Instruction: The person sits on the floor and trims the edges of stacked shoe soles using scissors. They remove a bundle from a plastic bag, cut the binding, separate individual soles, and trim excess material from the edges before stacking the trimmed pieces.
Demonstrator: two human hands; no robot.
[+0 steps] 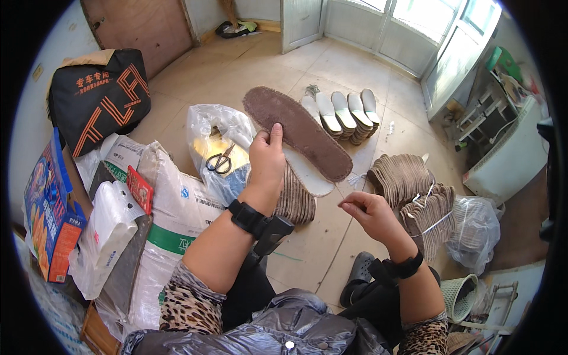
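My left hand [269,164] grips a brown fleecy insole [299,131], its thumb pressed on the upper face near the edge. Just below that insole shows a pale insole [310,175] with a stitched rim; whether my left hand holds it too, I cannot tell. Under both stands a stack of brown insoles [295,202], partly hidden by my left hand and forearm. My right hand [368,213] is to the right of the insole and apart from it. Its thumb and forefinger are pinched together, and nothing is plainly visible between them.
Scissors [219,160] lie on a clear plastic bag [213,120] at left, beside white woven sacks [177,204]. Ahead on the floor are pale-topped insole stacks [341,111]. Tied insole bundles [399,177] and a mesh basket [461,297] are at right.
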